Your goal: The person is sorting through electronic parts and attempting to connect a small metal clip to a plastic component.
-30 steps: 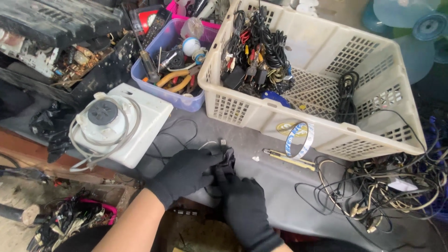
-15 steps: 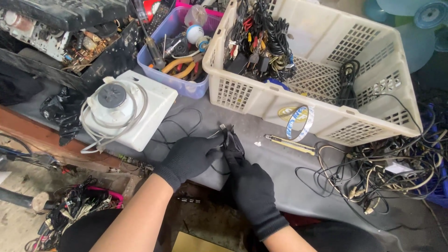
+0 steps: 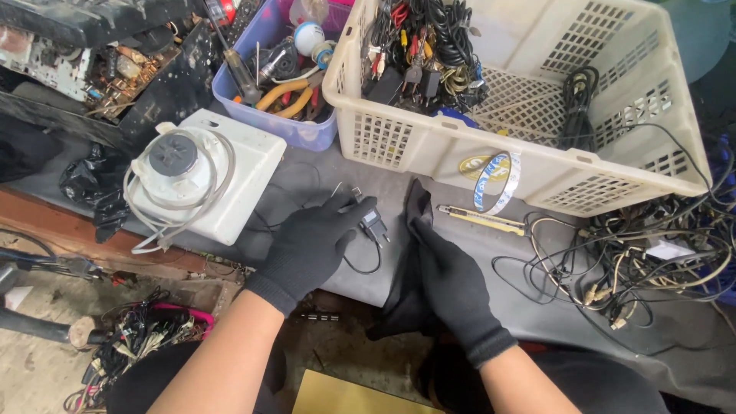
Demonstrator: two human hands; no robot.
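Cluttered grey counter (image 3: pixel 307 172): hands have drawn apart since a second ago, small black plug adapter (image 3: pixel 373 224) now exposed.

Earlier both gloved hands bunched over it; now left hand (image 3: pixel 310 245) lies palm down, fingers (image 3: pixel 349 215) loosely spread, tips touching the adapter and its thin cord. Right hand (image 3: pixel 448 280) rests flat just beside, fingers together pointing at the cream basket (image 3: pixel 529 172), holding nothing. Adapter sits on the counter between the hands.

Both gloves, on the left hand (image 3: pixel 307 249) and right hand (image 3: pixel 452 287), are black. The bench (image 3: pixel 537 307) is grey. At twelve o'clock, a cream latticed basket (image 3: pixel 537 165); at eleven, a lilac tub (image 3: pixel 295 134); at ten, a white fan housing (image 3: pixel 230 184).
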